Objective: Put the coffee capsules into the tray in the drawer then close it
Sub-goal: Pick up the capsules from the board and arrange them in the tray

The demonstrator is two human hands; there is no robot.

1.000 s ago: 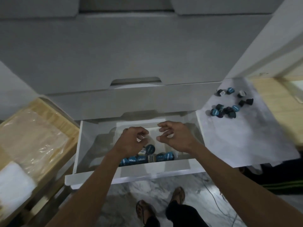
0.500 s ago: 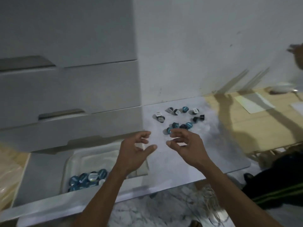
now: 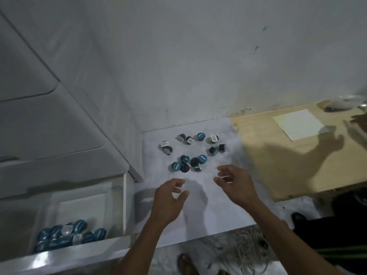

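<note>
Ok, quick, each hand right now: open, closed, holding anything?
Left hand: open, fingers curled, holding nothing.
Right hand: open, fingers curled, holding nothing.

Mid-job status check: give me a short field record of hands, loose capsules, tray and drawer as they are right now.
left hand: empty, fingers curled, above the white surface
right hand: empty, open, just short of the capsules
loose blue and black coffee capsules: scattered cluster on the white surface, beyond both hands
capsules in tray: blue pile at the near end
white tray: far part bare
white drawer: open
task state: more capsules to move; drawer not yet closed
</note>
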